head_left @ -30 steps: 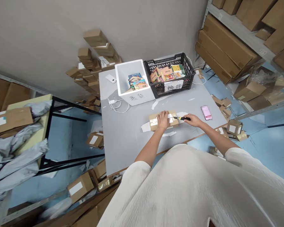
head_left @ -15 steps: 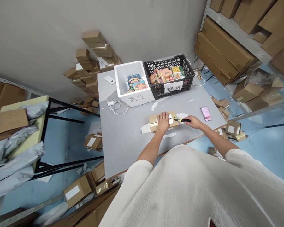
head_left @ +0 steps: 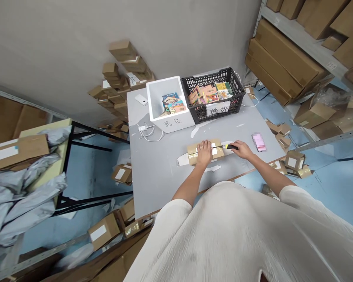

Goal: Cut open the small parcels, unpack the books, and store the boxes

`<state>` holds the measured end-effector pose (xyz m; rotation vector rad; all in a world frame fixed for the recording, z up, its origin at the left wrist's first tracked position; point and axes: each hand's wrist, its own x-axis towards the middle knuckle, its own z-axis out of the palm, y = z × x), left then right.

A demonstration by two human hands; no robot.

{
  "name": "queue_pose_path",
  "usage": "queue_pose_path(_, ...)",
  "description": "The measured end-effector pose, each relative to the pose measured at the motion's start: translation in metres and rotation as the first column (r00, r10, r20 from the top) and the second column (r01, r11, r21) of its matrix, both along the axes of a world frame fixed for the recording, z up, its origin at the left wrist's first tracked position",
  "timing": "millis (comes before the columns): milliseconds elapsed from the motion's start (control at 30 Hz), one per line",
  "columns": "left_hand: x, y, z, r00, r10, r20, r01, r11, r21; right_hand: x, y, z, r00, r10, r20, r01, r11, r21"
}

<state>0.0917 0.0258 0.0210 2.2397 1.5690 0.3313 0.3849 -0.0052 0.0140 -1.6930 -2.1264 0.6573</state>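
Note:
A small cardboard box [head_left: 192,156] with clear tape and a white label lies on the grey table. My left hand [head_left: 204,152] rests flat on its top, fingers stretched out, pressing from above. A dark line runs along the top seam beside the fingers. In my right hand [head_left: 242,149] is a black and yellow utility knife [head_left: 231,147], its blade pointing left at the box's right end. Whether the blade touches the cardboard I cannot tell. White paper or film [head_left: 183,159] sticks out under the left end of the box.
Behind the box stand a white foam bin [head_left: 179,123] and a black crate [head_left: 239,102], both holding books. A white cable [head_left: 150,135] and a white phone-like item [head_left: 141,99] lie at left. A pink pixelated item [head_left: 259,142] lies at right. Cartons crowd the floor and shelves.
The knife has moved right along the box, from over its top to its right end. My left hand stays on the box. The whole view has shifted slightly.

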Motion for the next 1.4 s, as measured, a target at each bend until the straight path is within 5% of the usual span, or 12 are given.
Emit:
queue_pose_path(133, 0.0, -0.001, 0.001, 1.0, 0.017, 0.004, -0.017, 1.0, -0.004, 0.003, 0.01, -0.002, 1.0, 0.005, -0.004, -0.005, 1.0, 0.023)
queue_pose_path(333, 0.001, -0.002, -0.003, 1.0, 0.028, -0.008, -0.028, 1.0, 0.004, 0.022, 0.022, -0.007, 0.955, -0.262, -0.138, 0.265, 0.964, 0.0)
queue_pose_path(600, -0.025, -0.014, 0.005, 1.0, -0.006, -0.016, 0.005, 1.0, -0.018, -0.007, 0.012, -0.015, 0.941, -0.196, -0.277, 0.185, 0.981, -0.065)
queue_pose_path(833, -0.073, -0.047, 0.006, 0.985, 0.165, -0.05, -0.166, 0.986, -0.018, -0.034, 0.013, -0.016, 0.928, -0.165, -0.335, 0.115, 0.98, -0.164)
queue_pose_path(967, -0.086, -0.052, -0.008, 0.945, 0.324, 0.039, -0.314, 0.935, -0.162, -0.046, 0.012, -0.018, 0.91, -0.215, -0.354, 0.12, 0.955, -0.271)
queue_pose_path(1200, -0.08, -0.029, -0.007, 0.879, 0.443, 0.175, -0.38, 0.874, -0.303, -0.046, 0.018, -0.002, 0.838, -0.33, -0.434, 0.257, 0.941, -0.22)
queue_pose_path(1400, -0.064, -0.014, -0.006, 0.812, 0.526, 0.254, -0.405, 0.82, -0.404, -0.028, 0.02, -0.002, 0.762, -0.425, -0.489, 0.284, 0.898, -0.337)
